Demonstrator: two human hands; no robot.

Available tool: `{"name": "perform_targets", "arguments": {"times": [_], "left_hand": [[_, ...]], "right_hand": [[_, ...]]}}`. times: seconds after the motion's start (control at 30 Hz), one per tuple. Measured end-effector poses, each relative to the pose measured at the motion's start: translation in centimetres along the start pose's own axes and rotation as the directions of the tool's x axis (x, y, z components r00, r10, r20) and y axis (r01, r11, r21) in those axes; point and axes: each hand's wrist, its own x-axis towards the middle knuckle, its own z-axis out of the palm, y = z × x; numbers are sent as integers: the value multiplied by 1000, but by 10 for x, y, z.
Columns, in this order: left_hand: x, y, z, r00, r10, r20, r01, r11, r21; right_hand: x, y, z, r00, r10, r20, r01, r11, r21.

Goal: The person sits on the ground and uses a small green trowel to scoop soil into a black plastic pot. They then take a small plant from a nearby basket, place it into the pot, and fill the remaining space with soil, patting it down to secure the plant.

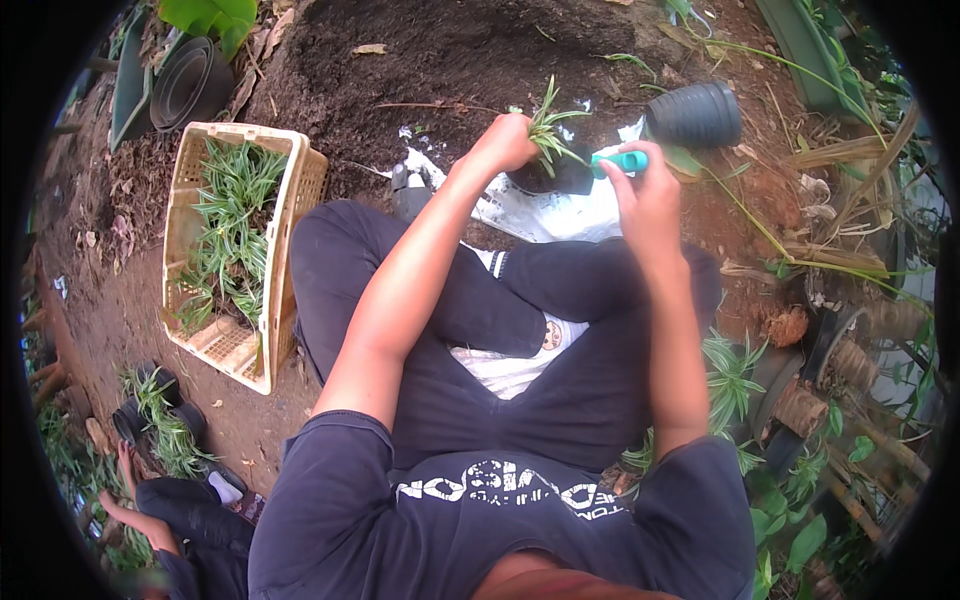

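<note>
I sit cross-legged on bare soil. My left hand (pixel 505 143) is closed around a small green-leaved plant (pixel 549 130), holding it upright in a small black pot (pixel 560 178) in front of my knees. My right hand (pixel 645 195) grips a tool with a teal handle (pixel 622 161) whose tip points into the same pot. The pot stands on a white plastic sheet (pixel 545 213) at the foot of a dark soil heap (pixel 450 60).
A cream plastic crate (pixel 290 215) with several grassy plants lies at my left. A black pot (pixel 694 116) lies tipped beyond my right hand. Stacked black pots (pixel 188 85) sit far left. Potted plants (pixel 735 370) stand at my right. Another person (pixel 190 530) sits lower left.
</note>
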Motion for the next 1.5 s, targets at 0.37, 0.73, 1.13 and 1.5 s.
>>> {"name": "perform_targets", "arguments": {"times": [0.37,0.73,1.13,1.5], "left_hand": [[19,-22,6,988,119,-93,-108,987,119],[13,-5,-3,999,21,43,-21,1000,1],[7,13,-15,992,125,19,-126,970,206],[17,5,-16,991,99,86,-106,991,79]], "right_hand": [[-23,-8,9,924,-346,162,329,936,124],[-27,5,31,918,-346,193,334,938,94],[-26,-6,43,890,-441,117,444,896,3],[-32,-6,61,876,-475,90,479,878,-27]]}}
